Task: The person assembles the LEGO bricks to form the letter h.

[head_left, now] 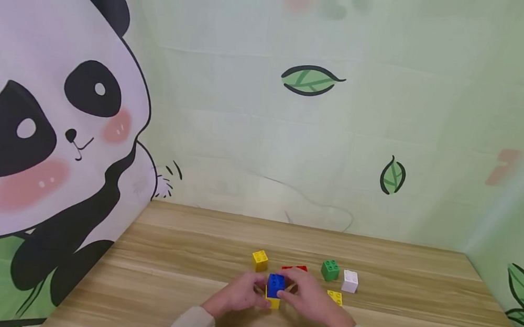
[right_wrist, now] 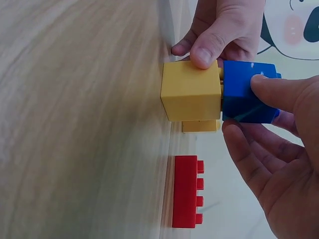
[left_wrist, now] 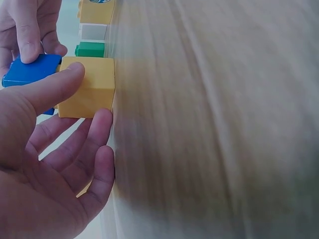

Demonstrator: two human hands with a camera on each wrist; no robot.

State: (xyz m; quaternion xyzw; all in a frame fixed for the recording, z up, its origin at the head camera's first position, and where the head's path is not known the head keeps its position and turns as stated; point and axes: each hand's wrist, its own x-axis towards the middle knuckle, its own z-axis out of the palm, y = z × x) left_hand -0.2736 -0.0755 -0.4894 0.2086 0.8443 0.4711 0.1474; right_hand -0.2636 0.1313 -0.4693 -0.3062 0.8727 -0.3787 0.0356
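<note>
In the head view a blue toy brick (head_left: 276, 285) sits above a yellow brick (head_left: 273, 303) near the table's front. My left hand (head_left: 244, 292) grips the yellow brick (left_wrist: 89, 94) low down by the wood, thumb on one side and fingers on the other. Between thumb and fingers, my right hand (head_left: 313, 297) holds the blue brick (right_wrist: 249, 107) over it. A narrow gap with yellow studs shows between blue and yellow in the right wrist view, so the two are not flush. Behind the right hand, a long red brick (head_left: 300, 268) is partly hidden.
On the wooden table (head_left: 176, 266), another yellow brick (head_left: 259, 260) stands behind the left hand. Green (head_left: 329, 270) and white (head_left: 350, 281) bricks stand back right, with a yellow brick (head_left: 335, 297) partly covered by the right hand. A printed cloth (head_left: 227, 128) hangs behind the table.
</note>
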